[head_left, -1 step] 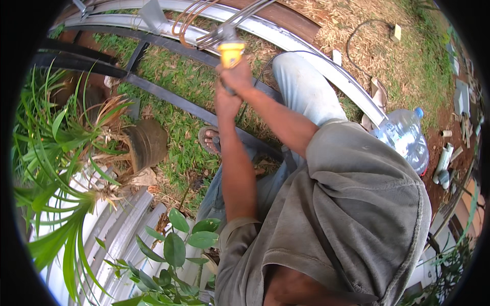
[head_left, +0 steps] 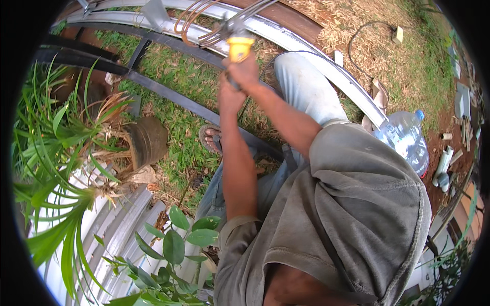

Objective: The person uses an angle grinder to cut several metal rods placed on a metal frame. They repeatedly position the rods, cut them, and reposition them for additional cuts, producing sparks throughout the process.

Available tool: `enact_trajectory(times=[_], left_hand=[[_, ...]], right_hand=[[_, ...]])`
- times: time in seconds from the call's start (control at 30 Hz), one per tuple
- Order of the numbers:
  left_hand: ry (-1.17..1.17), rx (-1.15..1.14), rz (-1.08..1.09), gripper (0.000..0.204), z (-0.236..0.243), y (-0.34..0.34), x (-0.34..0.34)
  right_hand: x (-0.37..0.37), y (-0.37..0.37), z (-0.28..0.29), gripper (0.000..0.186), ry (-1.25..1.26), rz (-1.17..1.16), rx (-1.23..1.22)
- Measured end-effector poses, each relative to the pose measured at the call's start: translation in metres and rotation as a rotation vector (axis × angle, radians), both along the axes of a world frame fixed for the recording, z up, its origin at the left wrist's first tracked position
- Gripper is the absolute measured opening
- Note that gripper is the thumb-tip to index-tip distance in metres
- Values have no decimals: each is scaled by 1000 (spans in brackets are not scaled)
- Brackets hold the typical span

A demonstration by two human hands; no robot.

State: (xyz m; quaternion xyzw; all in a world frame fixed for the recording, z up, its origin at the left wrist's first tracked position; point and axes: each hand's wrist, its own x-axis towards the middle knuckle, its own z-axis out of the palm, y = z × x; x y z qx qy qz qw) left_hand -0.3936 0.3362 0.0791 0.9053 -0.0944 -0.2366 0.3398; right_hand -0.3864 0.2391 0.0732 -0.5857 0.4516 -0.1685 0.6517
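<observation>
Both my hands are wrapped round a yellow angle grinder (head_left: pixel 240 49) with a dark rear handle. My right hand (head_left: pixel 246 72) grips the body just behind the yellow part, and my left hand (head_left: pixel 231 94) closes round the rear end below it. The grinder's grey head is smeared and lies over several thin metal rods (head_left: pixel 250 13), close to a white metal channel (head_left: pixel 265 26). Whether the disc touches a rod I cannot tell. Bent rust-brown rods (head_left: pixel 189 23) lie just left of the head.
Dark steel bars (head_left: pixel 173 95) cross the grass under my arms. A tipped brown pot (head_left: pixel 148 143) and spiky plants (head_left: pixel 66 214) stand on the left. A clear plastic bottle (head_left: pixel 400 135) sits on the right. A black cable (head_left: pixel 352 38) lies on the dry grass.
The grinder and both my hands have shifted slightly to the right, and the grinder's head has moved a little up along the rods. My grip is the same.
</observation>
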Motion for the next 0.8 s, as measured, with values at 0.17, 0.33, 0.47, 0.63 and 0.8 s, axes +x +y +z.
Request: enact_trajectory(times=[0.17,0.33,0.47,0.63,0.8], left_hand=[[461,-272,-69,67,32,-35,12],[490,-484,42,59,38,-83,6],[447,-362,-76,61,45,-121,-10],[480,-312,-129,64,58,-132,-16],[396,-346,-242,61,41,-141,-19]], right_hand=[[-9,-90,8,31,-93,-334,86],[-23,-175,29,33,-380,-542,93],[-48,-208,34,24,-430,-597,113],[-61,-227,16,26,-451,-536,159],[-66,-246,10,49,-381,-627,265]])
